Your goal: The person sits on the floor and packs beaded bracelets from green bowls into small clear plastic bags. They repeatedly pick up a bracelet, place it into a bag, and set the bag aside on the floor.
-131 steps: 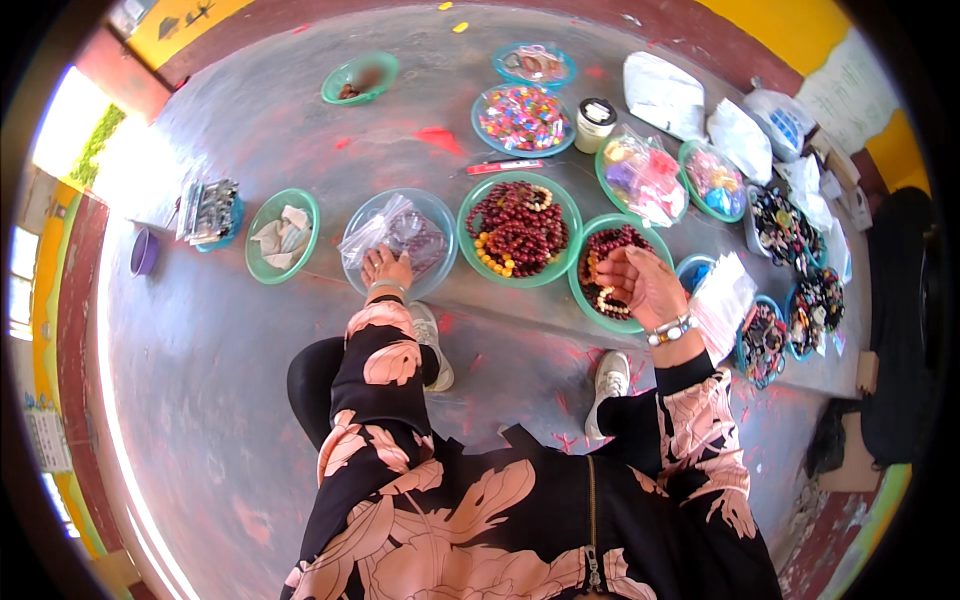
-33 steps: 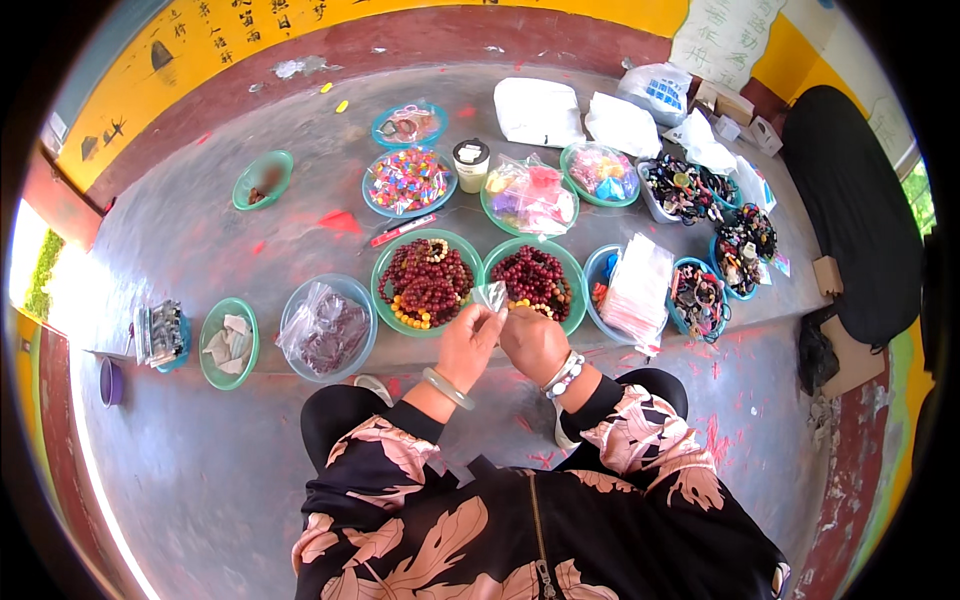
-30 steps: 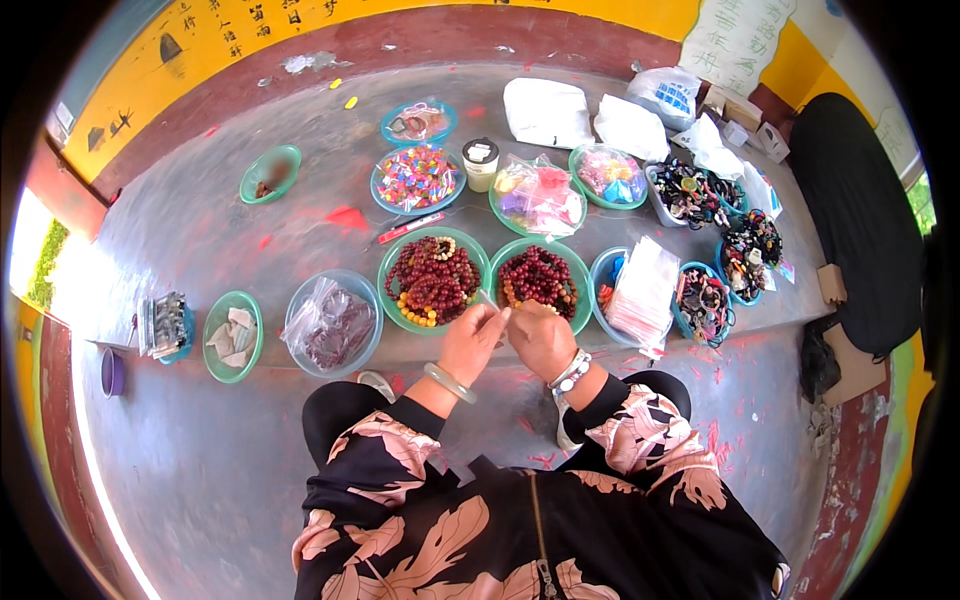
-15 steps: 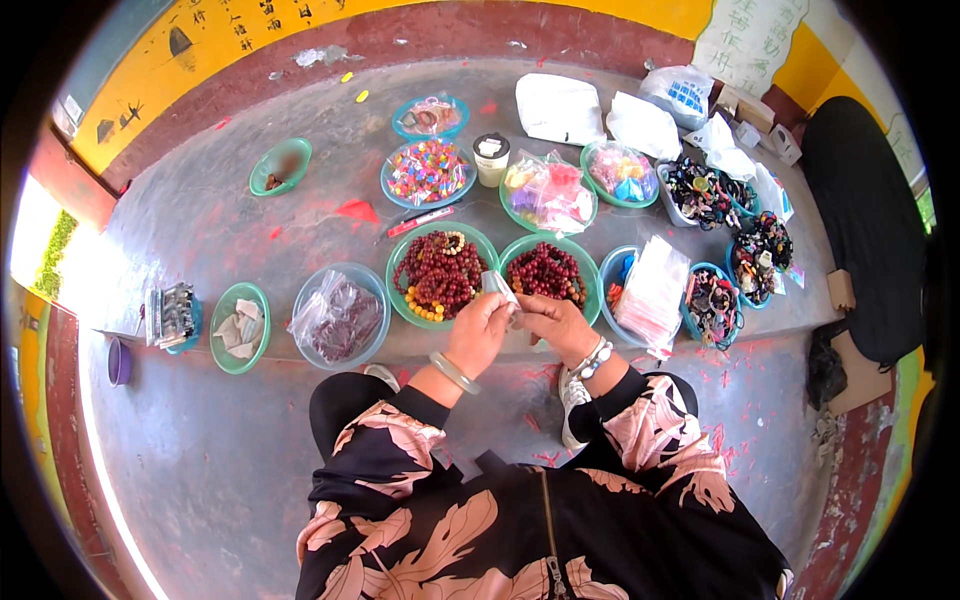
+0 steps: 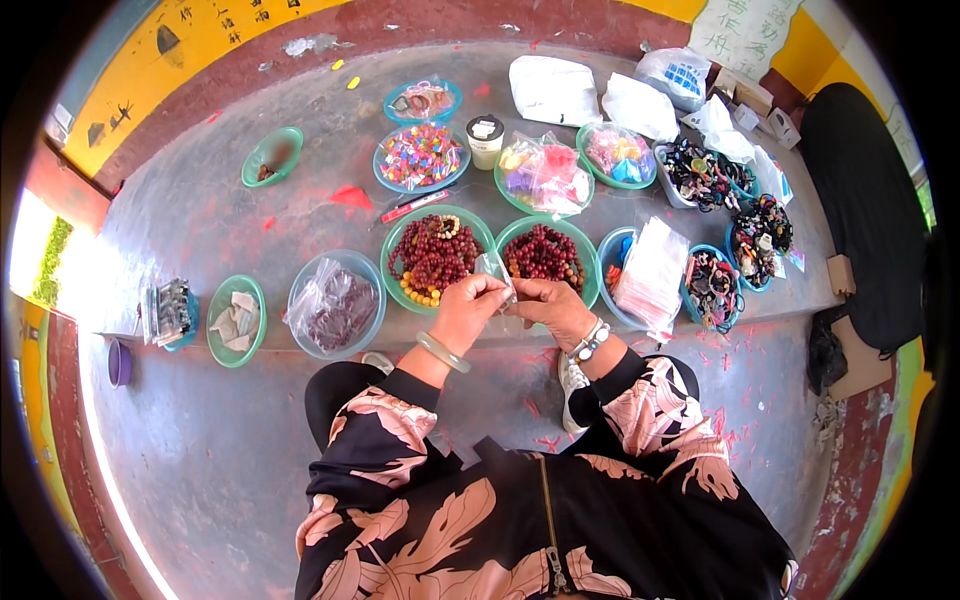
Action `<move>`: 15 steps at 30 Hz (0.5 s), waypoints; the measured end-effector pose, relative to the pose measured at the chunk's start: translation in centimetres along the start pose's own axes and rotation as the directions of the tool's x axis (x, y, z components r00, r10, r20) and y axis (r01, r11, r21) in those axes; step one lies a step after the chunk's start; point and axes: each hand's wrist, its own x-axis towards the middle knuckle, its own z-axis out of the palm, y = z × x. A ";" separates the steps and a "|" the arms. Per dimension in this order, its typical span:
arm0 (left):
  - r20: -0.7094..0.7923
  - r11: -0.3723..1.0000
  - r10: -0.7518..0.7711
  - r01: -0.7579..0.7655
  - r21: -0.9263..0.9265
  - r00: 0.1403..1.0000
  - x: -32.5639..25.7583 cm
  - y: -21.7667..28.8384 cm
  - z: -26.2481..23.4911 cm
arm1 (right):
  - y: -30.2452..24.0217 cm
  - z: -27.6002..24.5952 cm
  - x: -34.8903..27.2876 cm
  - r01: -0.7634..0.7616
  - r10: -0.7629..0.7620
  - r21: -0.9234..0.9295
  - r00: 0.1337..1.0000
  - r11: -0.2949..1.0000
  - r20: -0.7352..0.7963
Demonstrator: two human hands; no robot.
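Observation:
Between my two hands is a small clear plastic bag (image 5: 491, 267), pinched near its lower end. My left hand (image 5: 466, 312) closes thumb and fingers on one side of it. On the other side my right hand (image 5: 556, 308) pinches it too, fingertips almost touching the left ones. What the bag contains is too small to make out. Just beyond my hands are dark red bead strings (image 5: 432, 247) with some yellow beads, in a green bowl (image 5: 390, 285). More dark red bead strings (image 5: 541, 250) fill a second green bowl (image 5: 590, 240) behind my right hand.
To the right, a blue bowl (image 5: 607, 252) holds a stack of clear bags (image 5: 650, 275), beside baskets of dark hair ties (image 5: 713, 290). Leftward is a bowl of bagged purplish items (image 5: 340, 312). Farther back stand colourful bowls (image 5: 420, 155) and a lidded cup (image 5: 485, 142). A raised ledge carries these things.
The bag has tilted and shows more of its clear side between my fingers. Both hands have shifted slightly, still pinching it. The whole view has moved a little.

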 end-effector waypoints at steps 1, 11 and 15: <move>-0.003 1.000 -0.010 0.010 -0.009 1.000 -0.1 0.1 0.0 | -0.2 0.1 -0.1 0.005 -0.005 -0.008 1.000 1.000 0.004; 0.007 0.996 -0.064 0.064 -0.055 0.998 -0.4 0.9 0.0 | 0.4 0.1 0.1 0.022 -0.024 -0.086 0.999 0.996 -0.025; 0.052 0.995 -0.054 0.058 -0.078 0.997 -0.5 0.9 -0.1 | 0.4 0.1 0.1 -0.001 0.000 -0.042 0.999 0.999 -0.036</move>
